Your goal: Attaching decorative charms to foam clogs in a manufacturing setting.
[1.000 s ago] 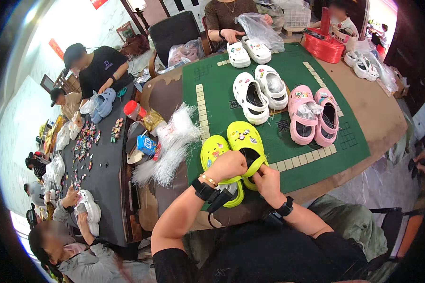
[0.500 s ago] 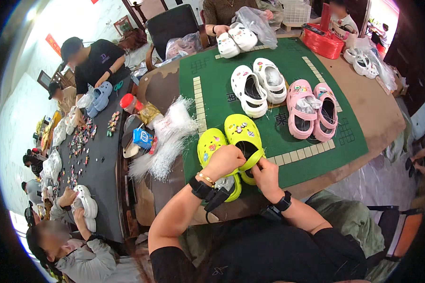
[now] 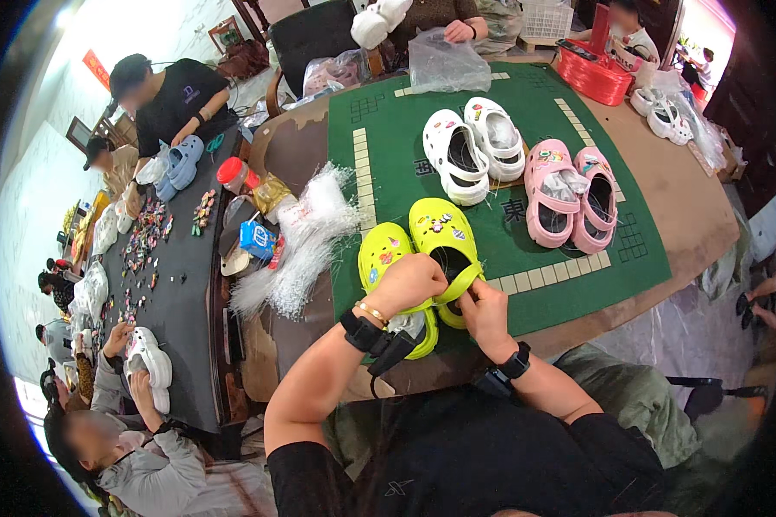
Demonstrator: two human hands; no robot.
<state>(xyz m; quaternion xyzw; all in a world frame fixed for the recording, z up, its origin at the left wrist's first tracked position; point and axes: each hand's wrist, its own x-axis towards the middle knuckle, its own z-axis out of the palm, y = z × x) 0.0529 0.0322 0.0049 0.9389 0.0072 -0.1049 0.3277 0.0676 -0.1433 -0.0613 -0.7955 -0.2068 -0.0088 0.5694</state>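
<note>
A pair of lime-green clogs with colourful charms stands at the near edge of the green mat: the left clog [image 3: 384, 248] and the right clog [image 3: 441, 226]. My left hand [image 3: 408, 283] lies across the pair, its curled fingers closed at the inner side of the right clog's opening. With thumb and fingers together, my right hand [image 3: 483, 317] grips that clog's heel strap [image 3: 462, 283] from the right. Whether a thin tie is between my fingers is too small to tell. Clear plastic stuffing [image 3: 408, 324] shows in the left clog's heel.
White clogs [image 3: 457, 159] and pink clogs [image 3: 550, 191] stand farther back on the green mat [image 3: 388, 138]. A bundle of clear plastic ties [image 3: 306, 246] lies left, beside a blue packet [image 3: 257, 240] and a red-lidded jar [image 3: 234, 174]. Co-workers sit around, handling other clogs.
Across the table, a co-worker's white clogs have moved up and left, off the mat; a clear bag now hangs at its far edge. My hands have barely shifted on the lime-green clogs.
</note>
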